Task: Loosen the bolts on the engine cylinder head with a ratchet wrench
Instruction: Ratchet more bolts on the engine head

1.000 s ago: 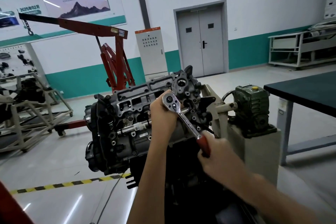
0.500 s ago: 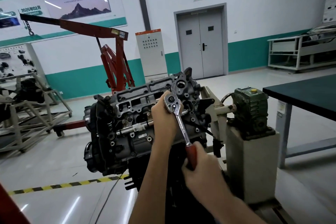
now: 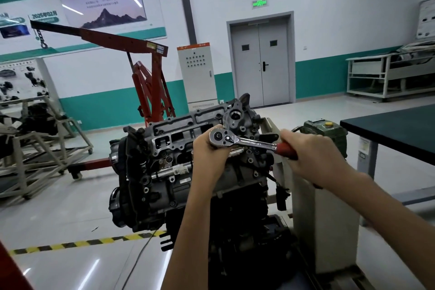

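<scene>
A grey engine with its cylinder head facing me sits on a stand in the middle of the head view. A chrome ratchet wrench with a red handle lies nearly level across the head's right part. My left hand grips just under the ratchet's round head and hides the socket and the bolt below it. My right hand grips the red handle at the right end. Several small bolts dot the rest of the cylinder head.
A green gearbox sits on the stand's grey pedestal to the right. A dark-topped table stands further right. A red engine hoist is behind the engine, a metal frame at left, yellow-black floor tape below.
The wrench handle has swung from pointing down toward me up to the right, now nearly level. My right hand rode up with it. My left hand stayed at the ratchet head.
</scene>
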